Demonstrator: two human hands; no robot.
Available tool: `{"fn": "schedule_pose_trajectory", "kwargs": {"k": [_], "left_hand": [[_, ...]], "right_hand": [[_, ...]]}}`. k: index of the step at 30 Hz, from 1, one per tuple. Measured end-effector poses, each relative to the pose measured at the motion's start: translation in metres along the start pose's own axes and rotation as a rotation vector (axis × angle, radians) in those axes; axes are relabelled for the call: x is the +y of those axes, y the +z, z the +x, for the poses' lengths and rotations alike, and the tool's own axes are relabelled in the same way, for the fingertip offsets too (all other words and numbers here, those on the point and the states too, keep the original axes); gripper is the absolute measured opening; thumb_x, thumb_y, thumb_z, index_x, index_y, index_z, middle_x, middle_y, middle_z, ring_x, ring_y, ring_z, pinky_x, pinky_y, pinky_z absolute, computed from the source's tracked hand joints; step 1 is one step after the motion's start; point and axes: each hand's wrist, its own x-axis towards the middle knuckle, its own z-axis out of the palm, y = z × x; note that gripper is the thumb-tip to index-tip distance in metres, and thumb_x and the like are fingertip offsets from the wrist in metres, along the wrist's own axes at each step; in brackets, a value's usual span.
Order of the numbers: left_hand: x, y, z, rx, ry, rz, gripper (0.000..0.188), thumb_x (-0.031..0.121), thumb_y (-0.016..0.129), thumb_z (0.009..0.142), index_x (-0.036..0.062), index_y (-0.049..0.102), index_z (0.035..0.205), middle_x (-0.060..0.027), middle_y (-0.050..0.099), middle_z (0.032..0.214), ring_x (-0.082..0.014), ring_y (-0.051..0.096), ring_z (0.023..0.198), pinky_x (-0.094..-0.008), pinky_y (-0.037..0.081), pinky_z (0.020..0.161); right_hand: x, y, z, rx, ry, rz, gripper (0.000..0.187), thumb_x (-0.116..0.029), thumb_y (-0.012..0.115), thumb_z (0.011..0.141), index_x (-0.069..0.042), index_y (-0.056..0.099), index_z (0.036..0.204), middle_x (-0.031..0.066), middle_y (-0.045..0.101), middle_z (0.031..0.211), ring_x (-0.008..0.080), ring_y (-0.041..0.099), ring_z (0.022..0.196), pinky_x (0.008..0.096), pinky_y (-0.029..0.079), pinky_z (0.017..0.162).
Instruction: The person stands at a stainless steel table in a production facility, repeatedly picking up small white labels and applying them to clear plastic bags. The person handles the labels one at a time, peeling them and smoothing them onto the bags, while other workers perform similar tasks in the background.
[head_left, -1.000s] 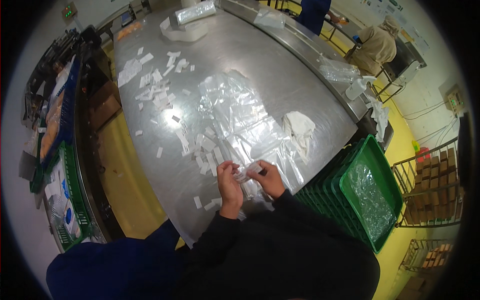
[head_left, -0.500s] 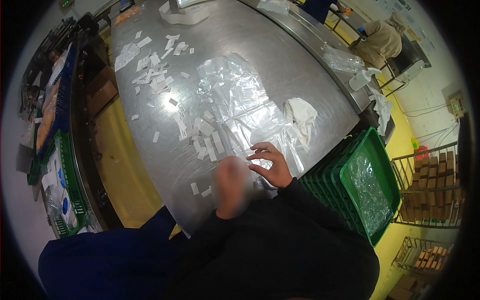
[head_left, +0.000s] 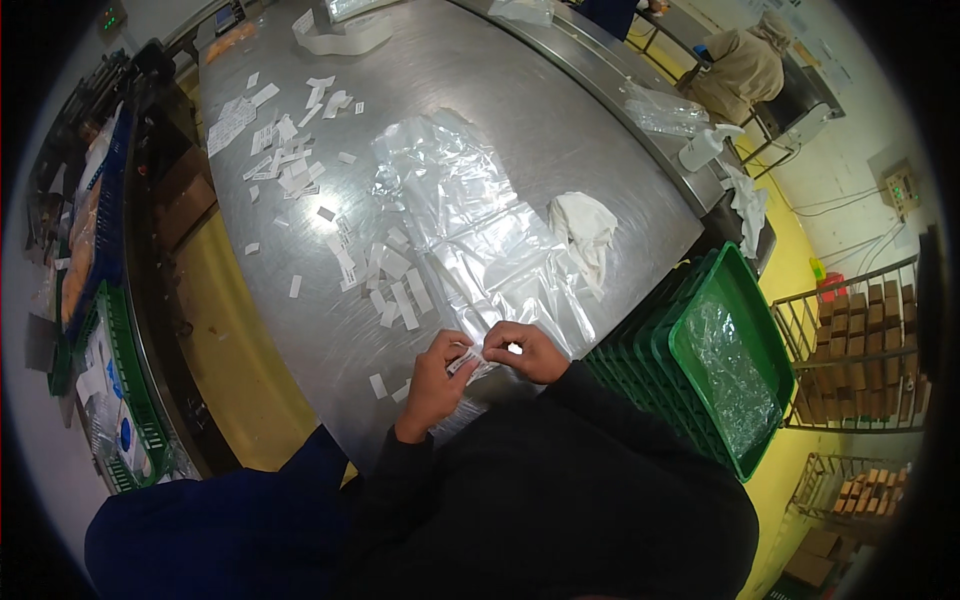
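Observation:
Close to the table's near edge, my left hand (head_left: 436,382) pinches a small white label (head_left: 465,359) with print on it. My right hand (head_left: 527,352) meets it from the right, its thumb and fingertips pressed together at the label's right end. Just beyond both hands lies a long stack of clear plastic bags (head_left: 480,240), flat and shiny on the steel table (head_left: 560,110). Loose white labels (head_left: 385,270) are strewn to the left of the bags. A crumpled white cloth (head_left: 584,232) rests on the table right of the bags.
Stacked green crates (head_left: 730,360) stand at the right of the table, with clear film in the top one. A white label strip (head_left: 345,42) curls at the far end. A spray bottle (head_left: 708,147) stands on the right-hand ledge. A person (head_left: 745,70) works beyond.
My hands have come together over the label; the right hand's spread fingers have closed into a pinch. The whole view has shifted slightly.

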Motion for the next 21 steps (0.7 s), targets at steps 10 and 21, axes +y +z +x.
{"fn": "schedule_pose_trajectory", "kwargs": {"k": [10,21], "left_hand": [[-0.041,-0.007,-0.005,-0.08,-0.052,-0.117,0.01,0.001,0.064,0.087,-0.0023,0.063,0.096,-0.0096,0.068,0.09,-0.0139,0.064,0.09,-0.027,0.048,0.083],[-0.04,-0.019,-0.003,0.051,0.065,0.085,0.016,-0.004,0.057,0.082,-0.0011,0.06,0.098,-0.0148,0.066,0.09,-0.0213,0.065,0.089,-0.0296,0.048,0.079]], "right_hand": [[0.006,-0.055,-0.002,0.264,0.267,0.019,0.013,-0.01,0.065,0.09,0.002,0.069,0.094,0.005,0.069,0.083,0.0102,0.062,0.073,0.0247,0.049,0.068],[0.039,-0.115,0.045,0.17,0.14,-0.215,0.013,-0.01,0.069,0.085,0.0,0.07,0.091,0.0064,0.068,0.08,0.0113,0.063,0.073,0.0252,0.05,0.069]]}}
